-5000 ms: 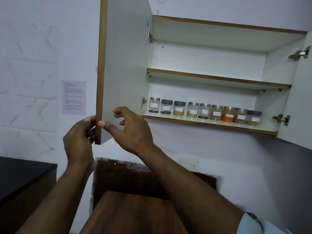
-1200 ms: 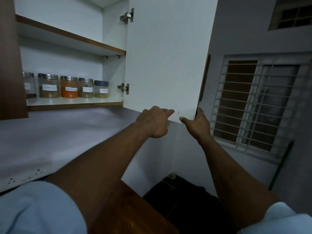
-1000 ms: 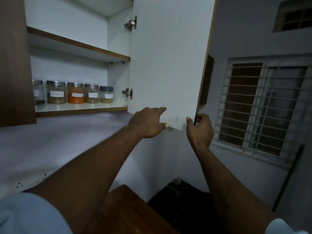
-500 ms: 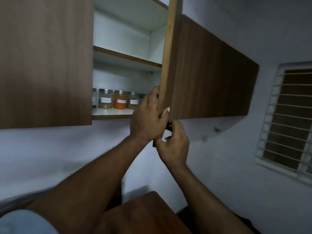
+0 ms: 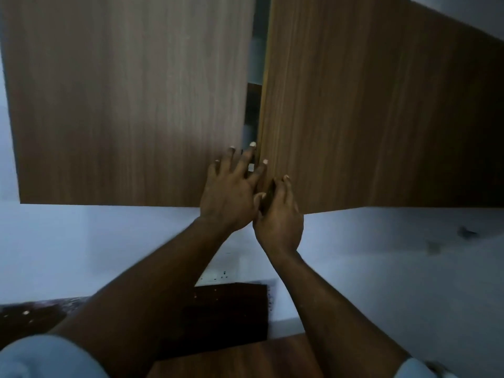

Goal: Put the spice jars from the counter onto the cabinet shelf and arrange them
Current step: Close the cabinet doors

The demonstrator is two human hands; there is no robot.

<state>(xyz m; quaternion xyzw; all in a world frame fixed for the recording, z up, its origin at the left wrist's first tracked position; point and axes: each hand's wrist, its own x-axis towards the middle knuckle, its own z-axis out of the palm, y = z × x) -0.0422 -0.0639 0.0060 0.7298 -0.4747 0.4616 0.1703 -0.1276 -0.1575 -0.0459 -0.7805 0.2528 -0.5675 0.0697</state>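
Swinging the right door [image 5: 368, 110] in, I have taken it from half open to a thin gap [image 5: 252, 110] beside the left door [image 5: 131, 105]. My left hand [image 5: 229, 192] lies with straight, spread fingers across that seam. My right hand [image 5: 279, 216] is at the door's lower corner, pinching or only pressing, I cannot tell. The spice jars are now hidden on the shelf behind, so only closing seems left.

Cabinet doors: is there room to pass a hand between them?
Only a narrow slit between the left door and right door, looks too tight for a hand; the left hand and right hand crowd its lower end. The wall below is bare.
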